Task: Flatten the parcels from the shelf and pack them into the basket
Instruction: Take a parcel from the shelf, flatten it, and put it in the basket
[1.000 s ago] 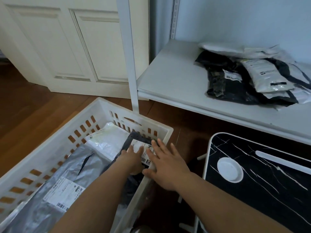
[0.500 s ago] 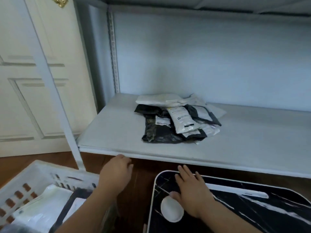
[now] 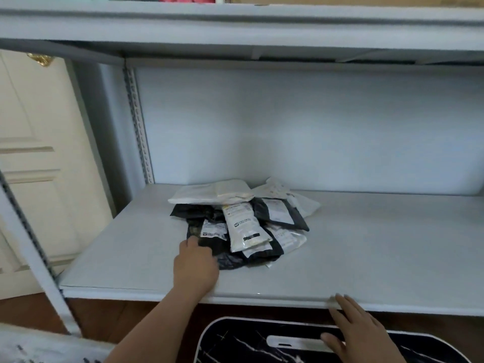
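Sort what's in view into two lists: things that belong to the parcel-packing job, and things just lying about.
Job:
- pile of parcels on the shelf
- left hand, touching the black parcel
- basket, only its corner in view

Lying about:
- black marbled tray under the right hand
- door

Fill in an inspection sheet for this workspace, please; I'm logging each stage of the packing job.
Surface: white shelf board, mostly bare around one pile.
Job's things: pile of parcels, black and white mailers overlapping mid-shelf; basket barely in view at lower left, blurred.
Clutter: black marbled tray table below the shelf.
Hands: left hand on the near edge of the black parcel, grip unclear; right hand open, over the tray table.
Cables: nothing seen.
Surroundings: cream door at left, upper shelf above, wooden floor.
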`<control>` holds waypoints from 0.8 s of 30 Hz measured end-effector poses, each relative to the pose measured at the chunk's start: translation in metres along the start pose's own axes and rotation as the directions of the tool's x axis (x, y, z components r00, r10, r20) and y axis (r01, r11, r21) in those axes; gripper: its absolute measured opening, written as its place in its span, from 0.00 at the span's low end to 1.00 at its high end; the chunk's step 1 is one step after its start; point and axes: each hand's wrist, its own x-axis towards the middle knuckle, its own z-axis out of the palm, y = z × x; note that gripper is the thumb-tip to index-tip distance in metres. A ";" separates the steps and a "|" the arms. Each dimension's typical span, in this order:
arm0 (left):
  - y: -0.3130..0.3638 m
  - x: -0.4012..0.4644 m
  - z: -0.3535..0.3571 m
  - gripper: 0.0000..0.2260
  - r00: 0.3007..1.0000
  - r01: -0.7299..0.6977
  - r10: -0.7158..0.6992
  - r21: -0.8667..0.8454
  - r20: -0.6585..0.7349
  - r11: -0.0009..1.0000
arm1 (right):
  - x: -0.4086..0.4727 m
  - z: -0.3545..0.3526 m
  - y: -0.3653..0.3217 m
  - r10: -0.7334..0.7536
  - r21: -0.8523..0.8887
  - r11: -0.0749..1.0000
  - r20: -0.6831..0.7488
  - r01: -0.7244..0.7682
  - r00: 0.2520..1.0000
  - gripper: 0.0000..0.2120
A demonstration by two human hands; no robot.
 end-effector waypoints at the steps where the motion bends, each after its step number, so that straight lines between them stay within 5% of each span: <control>1: 0.002 0.007 -0.005 0.14 0.998 0.004 -0.005 -0.022 -0.067 1.000 | 0.003 0.001 0.004 -0.014 -0.003 1.000 -0.009 0.014 1.000 0.44; 4: 0.007 0.034 -0.026 0.15 0.996 0.031 -0.030 0.008 -0.084 0.999 | 0.026 -0.014 -0.003 -0.019 -0.023 1.000 0.000 0.019 1.000 0.41; 7: 0.011 0.062 -0.039 0.19 1.000 -0.001 0.003 0.203 -0.012 0.979 | 0.059 -0.055 -0.035 -0.018 -0.052 0.998 0.064 0.021 0.998 0.26; 10: 0.011 0.084 -0.035 0.18 0.997 -0.078 0.078 0.388 0.015 0.918 | 0.098 -0.064 -0.059 -0.135 -0.057 0.988 0.119 0.143 0.984 0.28; 17: 0.001 0.127 -0.017 0.17 0.992 -0.126 0.086 0.555 0.098 0.823 | 0.132 -0.020 -0.087 -0.080 0.021 0.997 0.369 0.078 0.926 0.29; 21: -0.011 0.149 -0.007 0.13 0.994 -0.077 0.021 0.558 0.107 0.826 | 0.126 -0.007 -0.091 -0.045 0.007 0.999 0.316 0.046 0.948 0.33; 24: -0.018 0.160 0.005 0.19 0.997 -0.040 -0.003 0.527 0.079 0.849 | 0.125 -0.009 -0.091 -0.041 -0.023 0.998 0.299 0.050 0.954 0.35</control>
